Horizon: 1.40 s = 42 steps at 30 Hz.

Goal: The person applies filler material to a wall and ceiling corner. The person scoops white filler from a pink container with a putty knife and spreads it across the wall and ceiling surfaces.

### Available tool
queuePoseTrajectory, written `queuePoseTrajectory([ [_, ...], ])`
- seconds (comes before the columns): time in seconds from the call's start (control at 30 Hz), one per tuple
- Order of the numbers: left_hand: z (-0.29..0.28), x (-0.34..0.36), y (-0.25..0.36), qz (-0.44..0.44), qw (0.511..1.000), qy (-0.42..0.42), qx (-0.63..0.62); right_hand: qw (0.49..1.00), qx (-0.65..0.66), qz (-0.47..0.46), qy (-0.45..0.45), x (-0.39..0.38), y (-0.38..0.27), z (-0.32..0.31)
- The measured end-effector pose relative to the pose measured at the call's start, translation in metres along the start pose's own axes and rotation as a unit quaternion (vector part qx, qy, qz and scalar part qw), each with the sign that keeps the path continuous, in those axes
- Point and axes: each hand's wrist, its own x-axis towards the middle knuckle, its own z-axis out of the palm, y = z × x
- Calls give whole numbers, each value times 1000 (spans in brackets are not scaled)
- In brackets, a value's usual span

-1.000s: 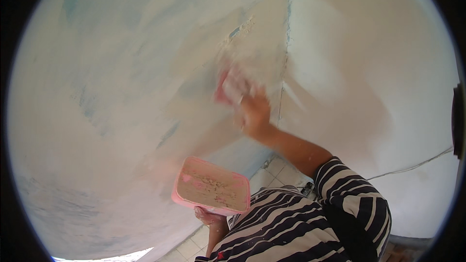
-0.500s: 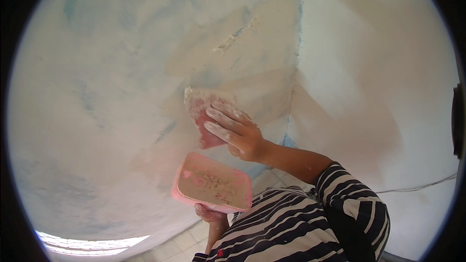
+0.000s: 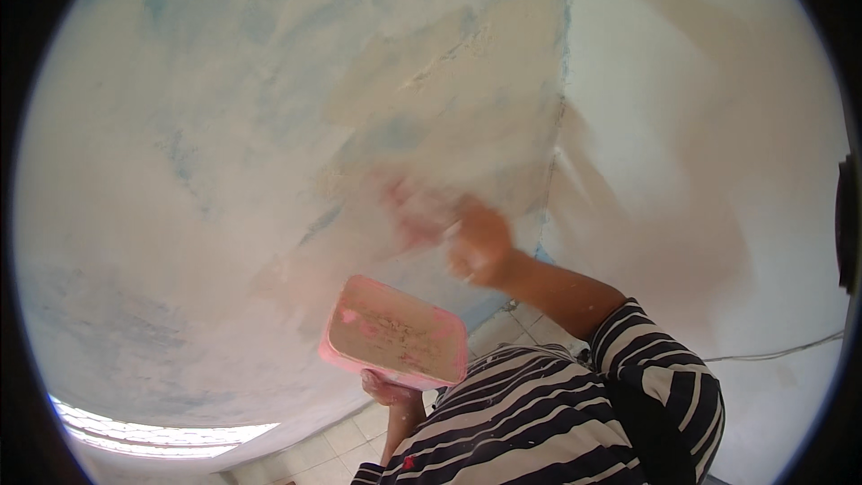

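Right hand (image 3: 480, 247) clenched on blurred pink trowel (image 3: 415, 212); left hand (image 3: 388, 388) grasping pink tray (image 3: 395, 332); wall (image 3: 269, 126) part-skimmed, blue patches left.

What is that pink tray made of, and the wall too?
The pink tray looks like moulded plastic, dull and smeared with pale paste. The wall seems to be plaster or cement, matt and patchy in blue and cream. The blurred tool in the right hand is unclear.

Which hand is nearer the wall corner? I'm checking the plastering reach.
Right. The right hand works a pink trowel on the wall just left of the corner; the left hand holds the pink tray lower down.
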Motion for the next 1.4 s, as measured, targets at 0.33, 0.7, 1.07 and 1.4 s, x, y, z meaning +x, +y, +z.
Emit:
queuePoseTrajectory([
  [0.33,49,-5,20,-79,993,-2,-84,978,-57,-76,186,15,32,-10],
  [0.7,32,1,10,-73,994,-27,-73,939,-42,56,337,7,29,-11],
  [1.07,32,1,9,-87,994,21,-60,950,-80,-40,298,5,61,-10],
  [1.4,35,2,12,-98,991,-8,-86,958,-87,69,264,13,36,-13],
])
